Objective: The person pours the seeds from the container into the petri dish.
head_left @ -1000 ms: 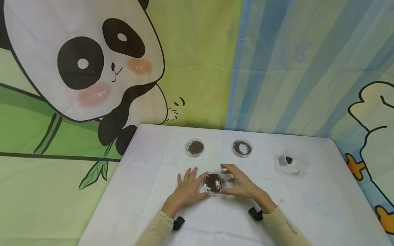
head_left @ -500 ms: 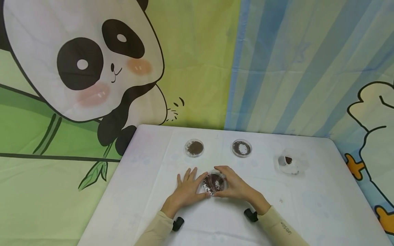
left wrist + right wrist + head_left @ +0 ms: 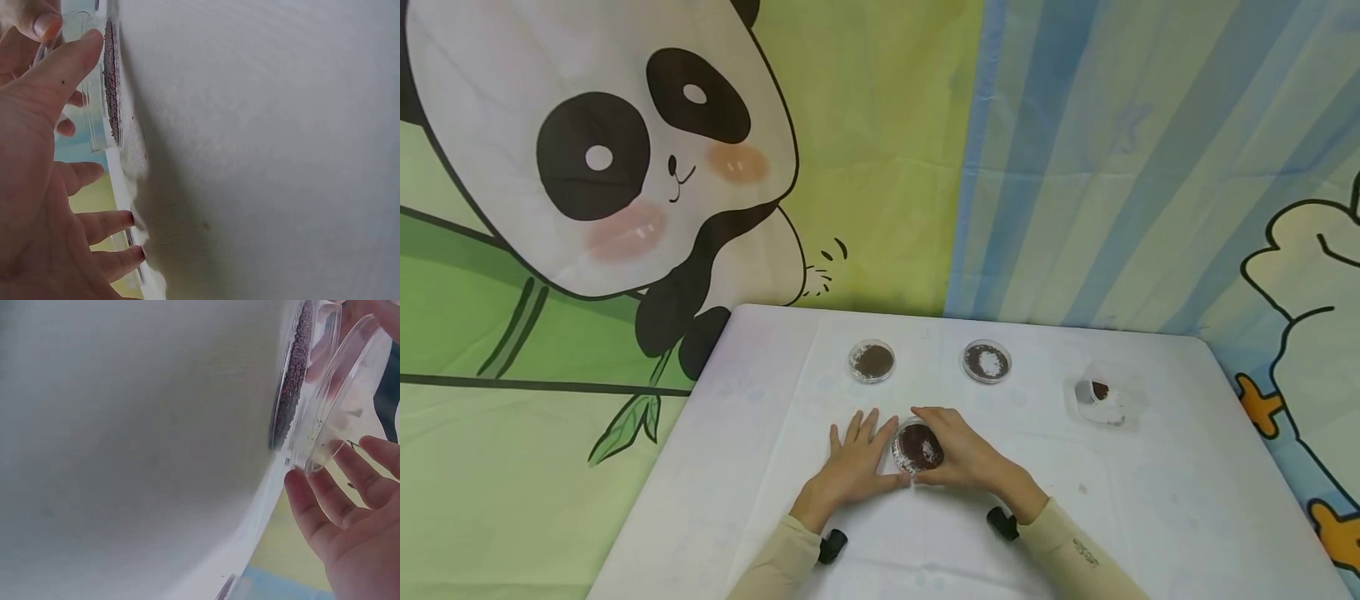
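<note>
A round petri dish [image 3: 913, 451] holding dark brown granules and white bits sits on the table between both hands. The thumb and index finger of my left hand [image 3: 853, 468] hold it at its left side, the other fingers spread straight. From the right, my right hand [image 3: 964, 457] grips the clear lid [image 3: 350, 365] by its edge. In the right wrist view the lid is tilted over the dish, one edge close to the rim; whether they touch I cannot tell. The left wrist view shows the layer of granules [image 3: 112, 87] side-on, beside the left thumb.
Two similar petri dishes stand farther back, one with mostly brown granules [image 3: 873, 362], another with a white patch [image 3: 987, 362]. At the right lies a small cup [image 3: 1091, 392] with brown contents on a clear plastic tray [image 3: 1122, 379]. A printed curtain [image 3: 887, 167] hangs behind the white table [image 3: 760, 367].
My right hand has moved left with the lid, bringing it from upright beside the dish to tilted over it. The left hand has stayed at the dish.
</note>
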Action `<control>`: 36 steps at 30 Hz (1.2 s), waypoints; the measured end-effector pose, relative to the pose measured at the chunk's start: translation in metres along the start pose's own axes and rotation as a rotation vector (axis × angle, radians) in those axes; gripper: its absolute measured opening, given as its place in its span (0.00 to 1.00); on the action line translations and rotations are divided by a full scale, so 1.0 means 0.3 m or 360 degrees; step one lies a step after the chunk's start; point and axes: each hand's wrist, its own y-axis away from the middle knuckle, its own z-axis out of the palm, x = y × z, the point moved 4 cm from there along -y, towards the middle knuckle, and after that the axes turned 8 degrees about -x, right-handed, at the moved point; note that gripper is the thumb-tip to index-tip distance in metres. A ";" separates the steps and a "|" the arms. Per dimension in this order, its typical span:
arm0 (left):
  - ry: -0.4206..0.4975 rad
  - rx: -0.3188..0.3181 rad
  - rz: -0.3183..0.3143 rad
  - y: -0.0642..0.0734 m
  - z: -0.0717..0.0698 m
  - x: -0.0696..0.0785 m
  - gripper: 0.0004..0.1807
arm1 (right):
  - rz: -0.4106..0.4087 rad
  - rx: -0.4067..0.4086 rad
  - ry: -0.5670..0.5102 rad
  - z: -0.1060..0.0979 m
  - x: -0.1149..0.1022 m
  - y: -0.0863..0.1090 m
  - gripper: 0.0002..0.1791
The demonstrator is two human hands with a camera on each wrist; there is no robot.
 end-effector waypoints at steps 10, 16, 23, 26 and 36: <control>-0.0075 -0.0005 0.0011 -0.009 0.005 0.002 0.59 | -0.0028 -0.0037 0.0360 0.018 -0.015 -0.029 0.59; -0.0086 -0.0003 0.0014 -0.009 0.005 0.003 0.59 | -0.0043 -0.0052 0.0408 0.023 -0.016 -0.031 0.58; -0.0098 -0.0022 0.0015 -0.002 -0.001 0.006 0.58 | -0.0066 -0.0064 0.0433 0.030 -0.015 -0.032 0.56; -0.0108 -0.0033 0.0012 -0.003 -0.004 0.007 0.57 | -0.0072 -0.0061 0.0444 0.031 -0.013 -0.033 0.56; -0.0173 0.0031 0.0016 0.014 -0.022 0.006 0.52 | -0.0026 0.0061 0.0314 0.009 -0.026 -0.018 0.48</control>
